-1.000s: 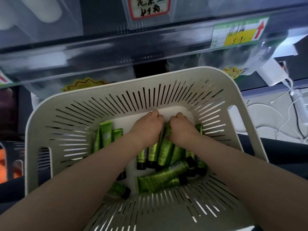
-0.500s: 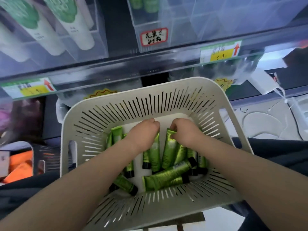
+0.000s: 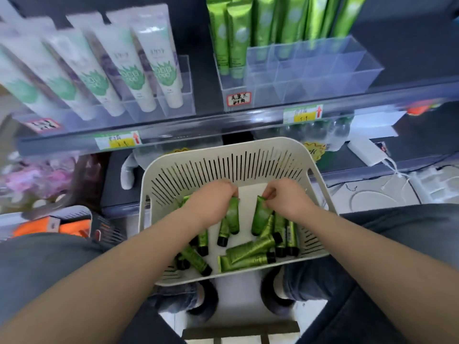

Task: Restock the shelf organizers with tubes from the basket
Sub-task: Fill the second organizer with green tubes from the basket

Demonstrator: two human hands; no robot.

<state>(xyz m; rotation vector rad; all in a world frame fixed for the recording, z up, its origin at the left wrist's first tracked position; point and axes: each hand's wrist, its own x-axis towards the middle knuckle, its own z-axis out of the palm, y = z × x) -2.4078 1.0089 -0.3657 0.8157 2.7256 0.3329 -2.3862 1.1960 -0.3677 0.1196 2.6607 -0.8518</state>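
A white slotted basket (image 3: 223, 155) sits in front of me below the shelf, with several green tubes with black caps (image 3: 248, 254) lying in it. My left hand (image 3: 211, 202) grips a green tube (image 3: 233, 217) by its flat end. My right hand (image 3: 288, 197) pinches the flat end of another green tube (image 3: 259, 217). Both tubes hang cap down just over the pile. On the shelf above stands a clear acrylic organizer (image 3: 310, 70) with green tubes (image 3: 231, 33) upright in its back and left cells; its front cells look vacant.
To the left on the shelf, white tubes (image 3: 139, 63) lean in another clear organizer (image 3: 173, 103). Price labels (image 3: 303, 114) run along the shelf edge. A white charger with cable (image 3: 367, 151) lies on the lower shelf at right. Orange boxes (image 3: 49, 225) sit lower left.
My head has tilted up, bringing the shelf organizers into view. My hands have moved apart, each lifting a green tube off the pile.
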